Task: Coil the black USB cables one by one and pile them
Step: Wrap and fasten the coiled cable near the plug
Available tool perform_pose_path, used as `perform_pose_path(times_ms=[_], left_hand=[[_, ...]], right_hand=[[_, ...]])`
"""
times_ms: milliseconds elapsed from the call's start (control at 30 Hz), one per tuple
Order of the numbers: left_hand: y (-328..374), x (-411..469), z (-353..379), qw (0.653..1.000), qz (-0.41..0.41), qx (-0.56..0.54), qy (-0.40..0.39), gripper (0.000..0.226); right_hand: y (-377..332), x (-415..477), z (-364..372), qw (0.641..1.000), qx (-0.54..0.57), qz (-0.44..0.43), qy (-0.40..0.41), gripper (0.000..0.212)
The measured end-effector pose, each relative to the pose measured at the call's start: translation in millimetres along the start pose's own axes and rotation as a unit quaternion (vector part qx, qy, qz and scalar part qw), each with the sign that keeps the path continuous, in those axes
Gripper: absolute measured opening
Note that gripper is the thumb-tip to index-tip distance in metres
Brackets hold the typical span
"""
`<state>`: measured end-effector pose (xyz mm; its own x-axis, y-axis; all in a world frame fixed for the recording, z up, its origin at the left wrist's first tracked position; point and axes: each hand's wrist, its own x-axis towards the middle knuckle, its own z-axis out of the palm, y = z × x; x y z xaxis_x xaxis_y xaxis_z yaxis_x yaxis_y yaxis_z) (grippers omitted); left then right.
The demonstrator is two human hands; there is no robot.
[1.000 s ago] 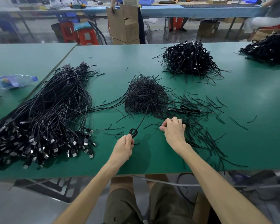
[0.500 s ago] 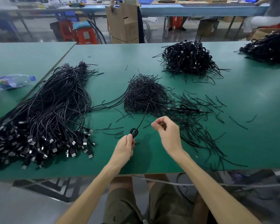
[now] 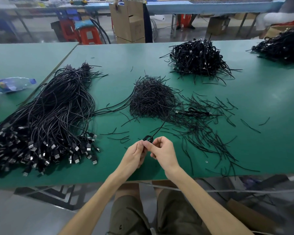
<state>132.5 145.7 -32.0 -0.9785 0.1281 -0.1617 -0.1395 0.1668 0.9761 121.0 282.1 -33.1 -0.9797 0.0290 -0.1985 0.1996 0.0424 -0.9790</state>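
My left hand (image 3: 136, 154) pinches a small coil of black USB cable (image 3: 148, 138) just above the green table (image 3: 109, 173). My right hand (image 3: 163, 151) is against it, fingers curled, thumb and fingers at the same coil. The cable's loose end runs up and right toward a heap of black twist ties (image 3: 151, 97). A large bundle of uncoiled USB cables (image 3: 46, 116) lies to the left, plugs toward me. A pile of coiled cables (image 3: 197, 56) sits at the back.
Loose ties (image 3: 210, 133) are scattered right of my hands. Another black cable pile (image 3: 282, 46) lies far right. A plastic bottle (image 3: 12, 84) rests at the left. Behind the table are a cardboard box (image 3: 127, 22), red stools and other people.
My right hand came back from the scattered ties to the left hand and now meets it at the coil. The left hand and coil stayed almost still.
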Motion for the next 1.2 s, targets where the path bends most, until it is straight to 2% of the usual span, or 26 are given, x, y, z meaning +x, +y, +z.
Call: perform_pose_path(times_ms=[100,333,567,733,867,967,1033,1100,1200], left_hand=[[-0.7,1.0,-1.8,1.000,-0.013,0.000,0.001,0.040],[-2.7,6.4,-6.0,0.997,-0.054,-0.042,0.033,0.044],[-0.8,5.1,3.7,0.999,-0.035,0.009,0.033,0.045],[-1.6,3.9,0.4,0.999,-0.039,0.012,0.024,0.042],[2.1,0.9,-8.4,0.997,-0.063,-0.009,-0.042,0.042],[12.1,-4.2,-18.9,0.988,-0.087,-0.008,-0.127,0.041],[19.8,-7.9,-25.1,0.982,-0.088,0.014,-0.167,0.041],[27.0,-10.4,-28.9,0.979,-0.080,0.033,-0.187,0.041],[32.9,-11.6,-27.8,0.980,-0.070,0.047,-0.181,0.041]], right_hand=[[-2.5,-1.2,-1.6,1.000,-0.003,0.003,-0.017,0.037],[0.2,-6.2,-11.4,0.997,0.015,-0.009,-0.071,0.019],[2.3,-5.0,-11.8,0.999,0.021,0.022,-0.043,0.025],[0.9,-6.3,-15.5,0.997,0.022,0.009,-0.070,0.030],[-1.8,-6.5,-25.5,0.990,0.034,-0.003,-0.139,0.042],[-7.4,-7.2,-37.2,0.967,0.045,-0.024,-0.251,0.060],[-11.8,-8.0,-40.9,0.952,0.022,-0.032,-0.304,0.059],[-14.0,-9.8,-39.1,0.951,-0.007,-0.050,-0.305,0.047],[-12.4,-14.7,-33.3,0.966,-0.066,-0.087,-0.236,0.029]])
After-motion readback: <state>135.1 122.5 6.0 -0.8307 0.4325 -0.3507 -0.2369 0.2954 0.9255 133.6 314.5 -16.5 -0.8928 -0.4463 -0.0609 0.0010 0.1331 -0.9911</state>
